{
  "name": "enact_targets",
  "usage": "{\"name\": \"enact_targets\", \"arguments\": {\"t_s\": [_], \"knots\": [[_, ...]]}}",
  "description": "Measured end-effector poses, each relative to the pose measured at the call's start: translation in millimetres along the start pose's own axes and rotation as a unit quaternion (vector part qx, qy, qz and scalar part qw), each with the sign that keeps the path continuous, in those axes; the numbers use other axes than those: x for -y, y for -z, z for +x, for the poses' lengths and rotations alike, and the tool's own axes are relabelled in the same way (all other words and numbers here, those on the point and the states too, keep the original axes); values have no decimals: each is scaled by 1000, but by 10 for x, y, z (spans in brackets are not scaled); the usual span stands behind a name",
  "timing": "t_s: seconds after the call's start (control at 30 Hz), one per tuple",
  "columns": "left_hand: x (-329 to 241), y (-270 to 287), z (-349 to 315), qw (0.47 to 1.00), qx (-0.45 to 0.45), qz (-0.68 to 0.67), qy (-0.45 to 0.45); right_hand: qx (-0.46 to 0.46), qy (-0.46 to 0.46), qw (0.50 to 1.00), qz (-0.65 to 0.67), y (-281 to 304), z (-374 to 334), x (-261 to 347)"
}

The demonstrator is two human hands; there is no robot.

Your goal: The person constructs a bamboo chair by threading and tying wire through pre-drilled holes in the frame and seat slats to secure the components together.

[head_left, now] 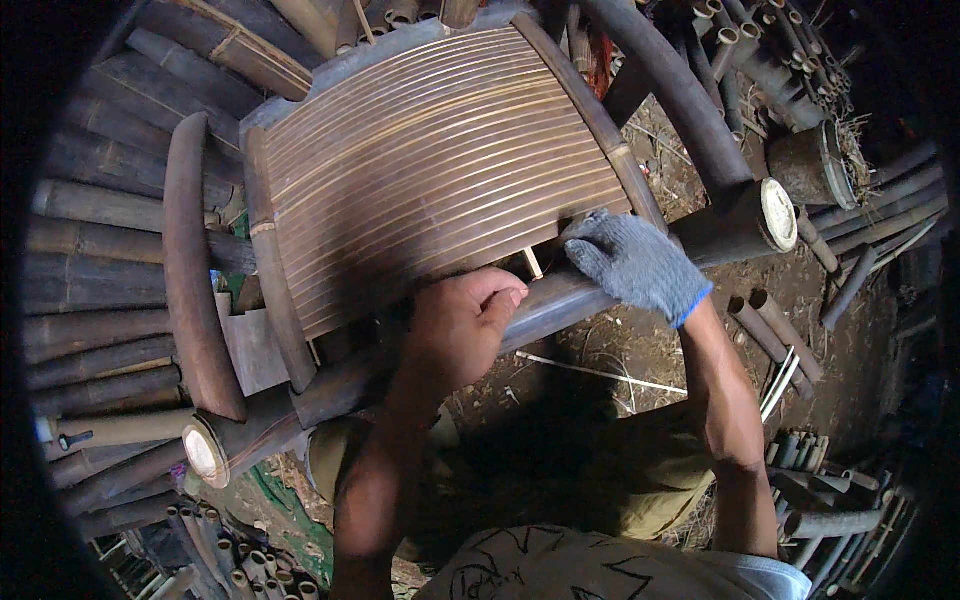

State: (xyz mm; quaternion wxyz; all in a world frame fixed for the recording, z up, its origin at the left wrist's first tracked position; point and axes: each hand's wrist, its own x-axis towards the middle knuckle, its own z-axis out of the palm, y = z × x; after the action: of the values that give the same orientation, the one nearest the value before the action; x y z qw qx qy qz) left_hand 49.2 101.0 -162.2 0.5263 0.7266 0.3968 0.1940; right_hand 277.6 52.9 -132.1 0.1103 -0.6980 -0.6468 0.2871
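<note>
A bamboo seat frame lies before me, with a panel of thin brown bamboo slats between two side rails. Along its near edge runs a thick dark bamboo pole. My bare left hand is closed at this pole, thumb against curled fingers; whatever they grip is hidden. My right hand wears a grey knit glove with a blue cuff. Its curled fingers press at the panel's near right corner, and what they hold does not show. A short pale strip stands between the hands, bridging panel and pole.
Curved bamboo arms rise at the left and right of the frame. Bamboo poles are laid side by side at the left. Cut bamboo tubes lie on the dirt floor at right. A pale thin stick lies below the pole.
</note>
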Motion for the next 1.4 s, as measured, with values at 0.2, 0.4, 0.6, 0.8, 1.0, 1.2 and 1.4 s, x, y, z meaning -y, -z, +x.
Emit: {"name": "enact_targets", "arguments": {"t_s": [0.2,0.4,0.6,0.8,1.0,1.2,1.4], "knots": [[33,-21,122,998,-17,-57,-5,-111,214,969,55,-201,-118,6],[-290,173,63,988,12,-104,117,-164,150,971,-85,-443,4,118],[-174,178,126,995,-88,-48,27,-195,131,960,-155,-152,116,56],[135,53,245,982,-113,-147,47,-245,-32,890,383,54,-18,329],[120,763,59,845,-326,261,-335,-19,9,988,153,13,-114,-55],[-263,678,31,954,-288,56,-59,-84,162,983,-34,-370,13,66],[-317,363,-13,975,-219,6,-40,-94,149,954,-243,-360,180,290]]}}
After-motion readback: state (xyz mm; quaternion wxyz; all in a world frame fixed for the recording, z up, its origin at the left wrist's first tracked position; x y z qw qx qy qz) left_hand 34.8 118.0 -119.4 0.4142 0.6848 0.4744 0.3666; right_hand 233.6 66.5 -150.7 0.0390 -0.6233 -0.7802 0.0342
